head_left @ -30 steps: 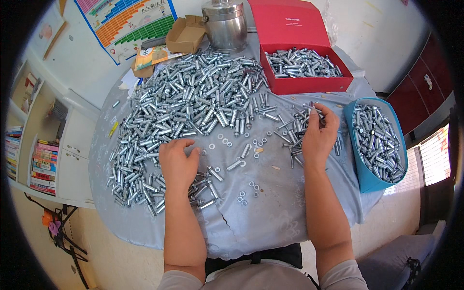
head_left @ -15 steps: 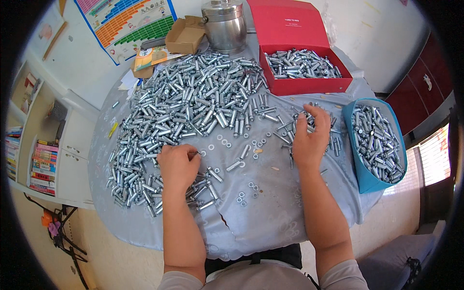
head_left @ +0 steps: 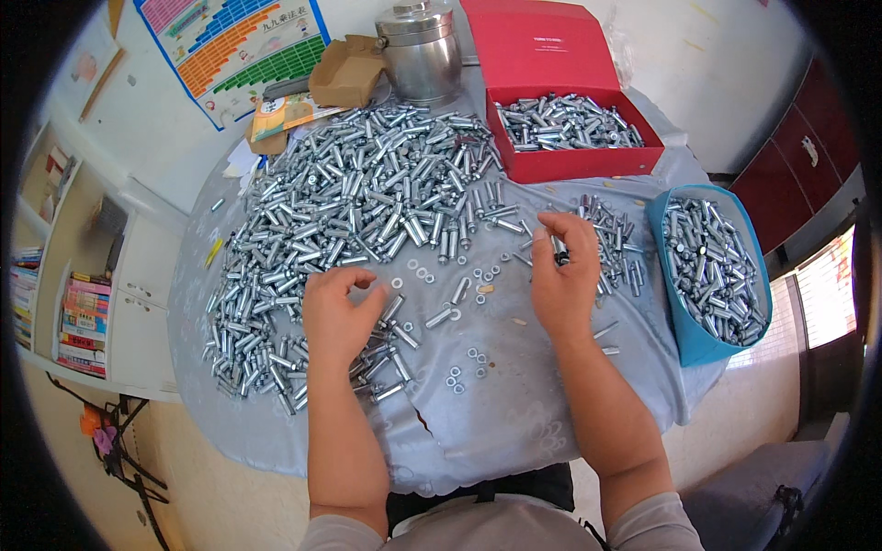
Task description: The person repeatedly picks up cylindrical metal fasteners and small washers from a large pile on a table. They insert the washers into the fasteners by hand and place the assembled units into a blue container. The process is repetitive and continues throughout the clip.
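Head view, and I watch from the fingers out: on the left hand (head_left: 333,317) the thumb and forefinger stand parted, with a gap between their tips, while the other fingers curl out of sight below. That hand is over the near right edge of a big heap of metal bolts (head_left: 367,188). On the right hand (head_left: 565,285) the thumb and forefinger curve toward each other; something dark shows behind them, and I cannot tell whether they pinch it. This hand is at the left edge of a smaller pile of slimmer bolts (head_left: 617,230).

Between the hands lie washers (head_left: 422,273), a few loose bolts (head_left: 443,318) and, nearer the person, a cluster of hex nuts (head_left: 456,378). Two thin rods (head_left: 606,329) rest just right of the right wrist.

Farther out on the cloth-covered worktop (head_left: 501,422), a red box (head_left: 588,165) with its lid raised holds more bolts behind the right hand, and a teal bin (head_left: 682,317) full of bolts stands at the right edge. Behind the heap are a lidded steel pot (head_left: 421,62) and an open cardboard box (head_left: 345,73). A coloured chart (head_left: 241,64) hangs on the wall; books (head_left: 84,317) fill shelves at the left.
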Motion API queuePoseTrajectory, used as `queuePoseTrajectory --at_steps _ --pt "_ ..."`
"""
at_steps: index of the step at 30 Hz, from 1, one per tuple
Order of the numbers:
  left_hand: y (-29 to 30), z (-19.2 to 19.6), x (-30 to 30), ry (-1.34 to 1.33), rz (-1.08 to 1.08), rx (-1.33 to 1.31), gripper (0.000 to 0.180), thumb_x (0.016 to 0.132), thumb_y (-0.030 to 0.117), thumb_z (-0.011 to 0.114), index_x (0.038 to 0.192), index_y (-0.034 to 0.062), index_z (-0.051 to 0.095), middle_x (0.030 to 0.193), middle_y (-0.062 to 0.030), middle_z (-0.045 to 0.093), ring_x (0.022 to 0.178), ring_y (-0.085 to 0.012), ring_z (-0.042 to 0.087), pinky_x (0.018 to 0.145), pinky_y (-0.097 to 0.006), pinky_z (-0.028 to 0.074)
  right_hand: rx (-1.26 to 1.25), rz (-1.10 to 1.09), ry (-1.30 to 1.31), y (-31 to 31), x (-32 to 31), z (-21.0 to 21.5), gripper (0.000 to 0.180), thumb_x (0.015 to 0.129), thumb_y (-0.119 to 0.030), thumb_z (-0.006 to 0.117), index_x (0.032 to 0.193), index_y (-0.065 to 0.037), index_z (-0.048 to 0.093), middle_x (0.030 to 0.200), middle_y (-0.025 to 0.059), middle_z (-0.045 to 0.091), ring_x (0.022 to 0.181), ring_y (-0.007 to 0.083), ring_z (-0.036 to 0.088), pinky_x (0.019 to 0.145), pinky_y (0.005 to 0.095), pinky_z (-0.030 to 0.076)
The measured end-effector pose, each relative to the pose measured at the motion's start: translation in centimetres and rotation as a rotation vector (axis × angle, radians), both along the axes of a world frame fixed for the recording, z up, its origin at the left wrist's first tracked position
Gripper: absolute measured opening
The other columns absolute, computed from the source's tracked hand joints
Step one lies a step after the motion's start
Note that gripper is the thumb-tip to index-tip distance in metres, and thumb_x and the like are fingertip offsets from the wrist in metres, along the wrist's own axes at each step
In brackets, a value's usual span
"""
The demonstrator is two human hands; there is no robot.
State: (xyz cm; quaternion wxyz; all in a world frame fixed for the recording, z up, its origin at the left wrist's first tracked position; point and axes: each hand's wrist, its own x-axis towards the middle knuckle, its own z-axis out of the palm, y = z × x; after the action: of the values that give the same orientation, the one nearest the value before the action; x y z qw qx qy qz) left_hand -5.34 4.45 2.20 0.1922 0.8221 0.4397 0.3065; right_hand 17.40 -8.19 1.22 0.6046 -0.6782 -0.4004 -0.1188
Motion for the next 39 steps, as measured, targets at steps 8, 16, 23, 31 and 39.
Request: queuePoseTrajectory --at_steps 8,16,23,31,39 --pt "-0.5 -0.5 1.1 0.161 -0.171 0.013 0.024 0.068 0.013 0.074 0.09 0.0041 0.071 0.079 -0.0093 0.068 0.079 -0.0252 0.057 0.075 -0.036 0.046 -0.003 0.049 0.028 0.1 -0.3 -0.2 0.012 0.083 0.0 0.061 0.095 0.0 0.063 0.092 0.0126 0.061 0.086 0.0261 0.059 0.08 0.0337 0.046" --pt "-1.8 -0.4 2.4 -0.796 -0.244 -0.668 0.014 0.086 -0.001 0.062 0.099 -0.0021 0.067 0.09 -0.0086 0.068 0.075 -0.0144 0.065 0.069 -0.026 0.053 -0.174 0.581 0.699 0.0 -1.6 -0.3 0.014 0.093 -0.013 0.059 0.093 -0.001 0.066 0.075 0.0018 0.061 0.064 0.0074 0.052 0.061 0.0239 0.044" --pt "-2.8 -0.9 3.2 -0.883 -0.391 -0.79 0.018 0.085 -0.004 0.061 0.103 -0.003 0.064 0.092 -0.0119 0.069 0.079 -0.0185 0.069 0.073 -0.03 0.058 -0.418 0.77 0.773 -0.2 -2.6 0.1 0.024 0.096 -0.024 0.057 0.089 -0.002 0.064 0.074 0.0004 0.062 0.06 0.0061 0.051 0.055 0.0229 0.042" --pt "-3.5 -1.0 3.8 -0.827 -0.387 -0.844 0.02 0.085 -0.004 0.061 0.105 -0.0042 0.063 0.095 -0.0136 0.069 0.082 -0.0185 0.069 0.076 -0.028 0.057 -0.379 0.746 0.969 0.1 -2.2 -0.2 0.022 0.095 -0.022 0.058 0.094 -0.001 0.062 0.078 0.0033 0.065 0.058 0.0074 0.054 0.053 0.0223 0.044" --pt "-3.8 -1.2 4.0 -0.769 -0.354 -0.839 0.02 0.088 0.001 0.063 0.107 -0.005 0.064 0.092 -0.0111 0.069 0.081 -0.016 0.068 0.074 -0.026 0.056 -0.284 0.748 1.079 0.0 -2.0 -0.2 0.014 0.091 -0.015 0.062 0.094 -0.001 0.063 0.079 0.004 0.065 0.06 0.0092 0.055 0.055 0.0231 0.045"
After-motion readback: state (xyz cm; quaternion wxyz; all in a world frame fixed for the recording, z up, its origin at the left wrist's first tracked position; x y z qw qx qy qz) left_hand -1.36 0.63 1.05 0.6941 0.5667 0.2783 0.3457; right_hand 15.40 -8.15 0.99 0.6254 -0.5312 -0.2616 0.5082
